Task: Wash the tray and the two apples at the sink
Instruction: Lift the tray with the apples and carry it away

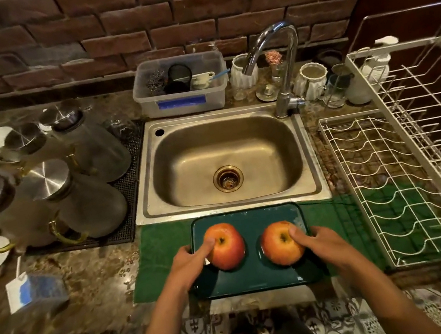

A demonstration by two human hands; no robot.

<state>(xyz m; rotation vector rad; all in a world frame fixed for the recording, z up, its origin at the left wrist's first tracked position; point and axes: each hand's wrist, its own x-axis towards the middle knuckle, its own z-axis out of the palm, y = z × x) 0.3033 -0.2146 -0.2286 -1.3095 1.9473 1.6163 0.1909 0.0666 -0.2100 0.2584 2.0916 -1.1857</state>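
Note:
A dark green tray [257, 273] lies on a green cloth [158, 266] at the counter's front edge, just before the steel sink [229, 206]. Two red-orange apples stand on it, stems up: the left apple [229, 250] and the right apple [279, 249]. My left hand [188, 265] grips the tray's left edge, its thumb lying on top of the left apple. My right hand [321, 243] grips the right edge in the same way, thumb on the right apple. The fingers under the tray are hidden. The sink basin is dry-looking, and no water runs from the faucet [282, 67].
Several glass jugs with metal lids [71, 199] stand on a black mat to the left. A white wire dish rack [407, 163] fills the counter to the right. A plastic tub of scrubbers [183, 102] and white cups [311, 80] stand behind the sink.

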